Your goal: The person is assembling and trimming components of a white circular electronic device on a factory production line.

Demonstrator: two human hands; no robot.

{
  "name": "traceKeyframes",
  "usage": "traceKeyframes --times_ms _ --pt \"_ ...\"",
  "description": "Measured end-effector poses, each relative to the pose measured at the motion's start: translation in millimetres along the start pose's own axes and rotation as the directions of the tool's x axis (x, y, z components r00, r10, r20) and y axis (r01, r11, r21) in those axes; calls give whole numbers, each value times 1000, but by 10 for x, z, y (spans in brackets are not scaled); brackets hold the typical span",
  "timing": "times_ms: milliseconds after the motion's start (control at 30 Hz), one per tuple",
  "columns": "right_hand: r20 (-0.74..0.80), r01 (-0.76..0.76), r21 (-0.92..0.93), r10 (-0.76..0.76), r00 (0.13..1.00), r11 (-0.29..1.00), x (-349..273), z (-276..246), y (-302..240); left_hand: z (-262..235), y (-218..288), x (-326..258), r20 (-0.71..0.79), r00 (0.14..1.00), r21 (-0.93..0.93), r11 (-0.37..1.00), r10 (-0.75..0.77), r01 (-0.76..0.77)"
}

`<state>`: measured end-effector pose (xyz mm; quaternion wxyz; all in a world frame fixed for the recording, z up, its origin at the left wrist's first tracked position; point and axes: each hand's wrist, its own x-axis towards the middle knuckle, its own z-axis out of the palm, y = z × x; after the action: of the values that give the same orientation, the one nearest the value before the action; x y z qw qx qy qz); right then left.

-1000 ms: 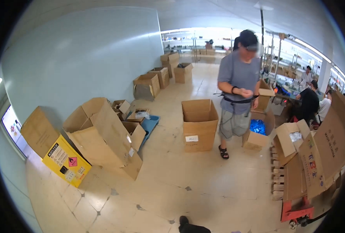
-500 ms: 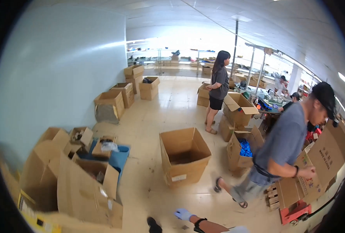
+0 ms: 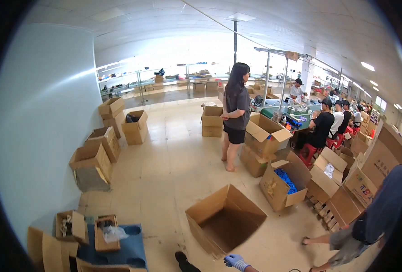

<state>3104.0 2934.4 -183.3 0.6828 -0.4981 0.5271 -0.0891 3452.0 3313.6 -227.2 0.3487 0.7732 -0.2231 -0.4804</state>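
My right hand [image 3: 237, 262], in a pale glove with a striped cuff, shows at the lower edge. It is close beside the near lower side of a large open cardboard box [image 3: 210, 230]. Whether the hand touches the box, and how its fingers are bent, is too small and unclear to tell. The box stands on the floor with its opening up, and no contents show inside. To the left of the hand is a dark shoe [image 3: 181, 259]. My left hand is out of view.
A person [image 3: 237, 109] stands ahead; another person [image 3: 386, 208] is at the right edge. A carton of blue pieces [image 3: 285, 181] stands right of the large box. Cartons [image 3: 90, 158] line the left wall, and a blue pallet [image 3: 135, 242] lies near left. Workers sit along a bench [image 3: 273, 112].
My view has swung right and come nearer the large box. My right hand is now closer to it. The walking person has moved toward the lower right edge.
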Motion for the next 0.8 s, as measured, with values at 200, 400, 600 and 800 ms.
traceKeyframes --times_ms 200,400,600,800 --pt "-8 104 -157 -107 994 982 1381 1019 -1892 -1636 1086 1806 -23 1000 79 997 12 -10" --pt "209 253 -511 -166 964 822 3010 1777 -2961 -2678 2159 3318 6 1000 131 991 -6 5" --pt "121 180 -690 -134 984 701 4430 1622 -2840 -3511 2960 4887 -48 999 134 991 -13 19" --pt "-277 -343 -728 203 939 594 5238 832 -1712 -4360 4150 6424 -82 996 101 994 -26 35"
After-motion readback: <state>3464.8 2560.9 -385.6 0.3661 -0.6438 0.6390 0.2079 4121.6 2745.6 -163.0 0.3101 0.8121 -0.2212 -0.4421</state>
